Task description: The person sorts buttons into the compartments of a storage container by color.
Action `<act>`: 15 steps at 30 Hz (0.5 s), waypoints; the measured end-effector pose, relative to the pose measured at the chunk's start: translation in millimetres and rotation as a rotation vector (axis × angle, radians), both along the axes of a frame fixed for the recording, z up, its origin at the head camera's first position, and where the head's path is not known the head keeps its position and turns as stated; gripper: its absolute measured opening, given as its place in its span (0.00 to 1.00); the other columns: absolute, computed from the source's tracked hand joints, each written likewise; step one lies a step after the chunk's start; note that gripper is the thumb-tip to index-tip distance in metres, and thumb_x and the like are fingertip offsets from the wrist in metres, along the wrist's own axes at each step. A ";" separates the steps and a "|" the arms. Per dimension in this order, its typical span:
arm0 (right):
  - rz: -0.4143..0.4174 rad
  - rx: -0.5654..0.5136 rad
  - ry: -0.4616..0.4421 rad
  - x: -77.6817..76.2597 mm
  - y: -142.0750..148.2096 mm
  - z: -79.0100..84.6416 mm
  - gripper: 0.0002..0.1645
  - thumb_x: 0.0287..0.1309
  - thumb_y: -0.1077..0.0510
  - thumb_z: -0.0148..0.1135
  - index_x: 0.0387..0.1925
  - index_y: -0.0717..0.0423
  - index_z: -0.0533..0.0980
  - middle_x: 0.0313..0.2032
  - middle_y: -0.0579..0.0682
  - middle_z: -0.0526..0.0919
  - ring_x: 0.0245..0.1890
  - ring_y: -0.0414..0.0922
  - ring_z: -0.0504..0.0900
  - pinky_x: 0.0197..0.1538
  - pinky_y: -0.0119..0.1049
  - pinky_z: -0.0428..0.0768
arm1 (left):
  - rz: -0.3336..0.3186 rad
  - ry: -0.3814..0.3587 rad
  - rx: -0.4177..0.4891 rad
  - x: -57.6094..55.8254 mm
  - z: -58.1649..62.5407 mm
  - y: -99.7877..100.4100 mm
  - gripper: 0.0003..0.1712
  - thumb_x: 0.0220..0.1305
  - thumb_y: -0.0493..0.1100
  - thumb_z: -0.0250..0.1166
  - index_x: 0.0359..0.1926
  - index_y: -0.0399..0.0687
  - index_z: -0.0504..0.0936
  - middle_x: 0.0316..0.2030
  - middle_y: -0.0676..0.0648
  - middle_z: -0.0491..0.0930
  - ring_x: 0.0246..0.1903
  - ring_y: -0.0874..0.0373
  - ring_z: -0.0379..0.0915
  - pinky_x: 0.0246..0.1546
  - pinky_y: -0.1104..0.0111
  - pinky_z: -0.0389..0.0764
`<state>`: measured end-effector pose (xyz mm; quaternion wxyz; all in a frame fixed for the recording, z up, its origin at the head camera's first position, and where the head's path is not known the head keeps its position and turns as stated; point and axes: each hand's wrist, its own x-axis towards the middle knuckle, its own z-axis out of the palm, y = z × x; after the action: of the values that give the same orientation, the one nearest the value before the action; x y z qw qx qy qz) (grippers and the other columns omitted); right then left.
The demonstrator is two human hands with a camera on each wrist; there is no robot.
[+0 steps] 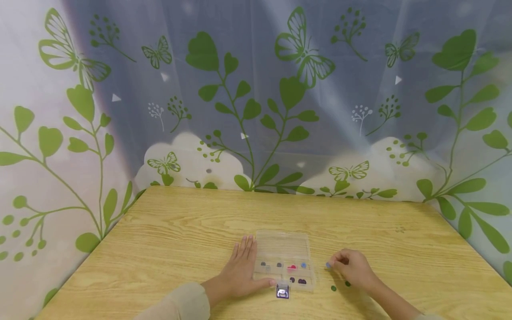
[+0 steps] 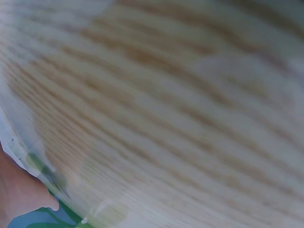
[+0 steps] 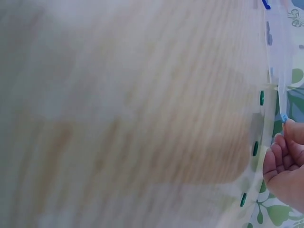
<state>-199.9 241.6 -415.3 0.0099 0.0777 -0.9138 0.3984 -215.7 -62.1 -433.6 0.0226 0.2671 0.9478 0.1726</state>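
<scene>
A clear plastic compartment box point(image 1: 285, 252) lies on the table with its lid raised toward the back. Dark, red and blue small pieces sit in its compartments. My left hand point(image 1: 240, 272) rests spread along the box's left side, its thumb reaching across the front edge. Right of the box, my right hand point(image 1: 354, 267) pinches a small blue disc point(image 1: 328, 265) between thumb and fingertips. Beneath that hand lie small green discs point(image 1: 334, 288); several show as thin edges in the right wrist view. The left wrist view catches only part of the left hand point(image 2: 21, 190).
A small square piece with a dark purple rim point(image 1: 282, 291) is at the box's front edge. The wood-grain table point(image 1: 192, 218) reaches back to a hanging cloth point(image 1: 256, 111) printed with leaves and butterflies, which also closes off both sides.
</scene>
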 end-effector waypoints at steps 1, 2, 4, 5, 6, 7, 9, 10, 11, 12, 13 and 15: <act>-0.015 -0.001 -0.007 0.1 -1.7 0.7 0.07 0.57 0.61 0.60 0.29 0.63 0.79 0.27 0.48 0.80 0.23 0.35 0.69 0.26 0.26 0.70 | -0.001 0.000 -0.001 0.1 0.1 -0.1 0.62 0.55 0.75 0.49 0.70 0.30 0.42 0.71 0.32 0.37 0.72 0.39 0.32 0.71 0.50 0.42; -0.030 -0.002 -0.016 0.3 -3.5 1.4 0.07 0.57 0.61 0.61 0.29 0.63 0.79 0.27 0.48 0.80 0.24 0.36 0.69 0.27 0.26 0.71 | -0.001 0.000 -0.001 0.4 0.4 -0.2 0.62 0.55 0.75 0.49 0.70 0.29 0.42 0.71 0.32 0.37 0.71 0.39 0.32 0.71 0.50 0.42; -0.062 -0.004 -0.034 -0.1 -7.3 2.7 0.07 0.56 0.61 0.61 0.29 0.63 0.79 0.28 0.48 0.81 0.26 0.37 0.71 0.28 0.26 0.71 | -0.003 -0.001 -0.001 0.6 0.6 -0.5 0.62 0.55 0.75 0.49 0.70 0.29 0.42 0.71 0.31 0.37 0.71 0.39 0.32 0.71 0.49 0.42; -0.073 -0.011 -0.043 -0.3 -9.1 3.4 0.07 0.56 0.61 0.61 0.29 0.63 0.79 0.28 0.48 0.81 0.26 0.38 0.72 0.28 0.26 0.72 | -0.003 -0.003 0.000 0.7 0.7 -0.5 0.62 0.55 0.75 0.49 0.70 0.29 0.42 0.71 0.31 0.37 0.71 0.39 0.32 0.71 0.50 0.42; -0.083 -0.014 -0.051 -0.4 -11.0 4.2 0.06 0.56 0.61 0.61 0.30 0.63 0.79 0.28 0.49 0.81 0.27 0.38 0.72 0.28 0.26 0.72 | -0.003 -0.003 0.001 0.9 0.7 -0.6 0.62 0.55 0.75 0.49 0.70 0.29 0.42 0.71 0.31 0.37 0.71 0.39 0.32 0.71 0.50 0.42; -0.088 -0.020 -0.058 -0.5 -12.6 4.6 0.07 0.56 0.62 0.61 0.30 0.63 0.79 0.29 0.49 0.81 0.28 0.39 0.73 0.28 0.27 0.72 | -0.004 -0.003 0.003 0.9 0.5 -0.6 0.62 0.55 0.75 0.49 0.70 0.29 0.42 0.71 0.31 0.37 0.71 0.39 0.32 0.71 0.50 0.42; -0.094 -0.029 -0.067 -1.0 -15.7 5.4 0.06 0.56 0.62 0.61 0.30 0.63 0.79 0.30 0.51 0.81 0.30 0.40 0.74 0.29 0.27 0.73 | -0.006 -0.004 0.010 0.8 0.0 -0.5 0.62 0.55 0.75 0.49 0.70 0.29 0.42 0.71 0.31 0.37 0.71 0.39 0.31 0.71 0.49 0.41; -0.096 -0.037 -0.070 -1.2 -17.1 5.8 0.06 0.56 0.62 0.61 0.30 0.64 0.79 0.30 0.51 0.82 0.30 0.40 0.75 0.30 0.27 0.74 | -0.006 -0.005 0.012 0.8 -0.3 -0.5 0.62 0.55 0.75 0.49 0.70 0.29 0.42 0.71 0.31 0.37 0.71 0.39 0.31 0.71 0.49 0.41; -0.095 -0.045 -0.071 -1.3 -18.6 6.4 0.06 0.56 0.62 0.61 0.30 0.64 0.79 0.31 0.52 0.82 0.31 0.40 0.75 0.30 0.27 0.74 | -0.008 -0.004 0.013 0.9 -0.7 -0.5 0.62 0.55 0.75 0.49 0.70 0.29 0.42 0.71 0.31 0.37 0.71 0.38 0.31 0.71 0.49 0.41; -0.092 -0.045 -0.067 -1.3 -19.9 6.9 0.07 0.56 0.62 0.61 0.31 0.64 0.79 0.31 0.52 0.82 0.31 0.40 0.75 0.30 0.27 0.74 | -0.008 -0.005 0.014 1.0 -0.7 -0.4 0.62 0.55 0.75 0.49 0.70 0.29 0.42 0.71 0.31 0.37 0.71 0.38 0.31 0.71 0.49 0.41; -0.091 -0.054 -0.069 -1.3 -21.3 7.5 0.07 0.56 0.62 0.61 0.31 0.64 0.79 0.31 0.52 0.82 0.31 0.41 0.75 0.29 0.28 0.74 | -0.008 -0.007 0.014 0.8 -1.1 -0.4 0.63 0.55 0.75 0.49 0.70 0.29 0.42 0.71 0.31 0.37 0.71 0.39 0.31 0.71 0.49 0.41; -0.091 -0.068 -0.070 -1.5 -24.0 8.7 0.07 0.56 0.63 0.60 0.31 0.65 0.79 0.32 0.52 0.82 0.30 0.41 0.75 0.29 0.28 0.74 | -0.011 -0.005 0.013 0.8 -1.3 -0.5 0.63 0.55 0.75 0.49 0.70 0.29 0.42 0.71 0.31 0.37 0.71 0.38 0.31 0.71 0.48 0.41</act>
<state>-201.4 217.6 -406.6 -0.0012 0.0215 -0.9022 0.4309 -214.9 -62.5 -434.8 0.0243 0.2719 0.9452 0.1793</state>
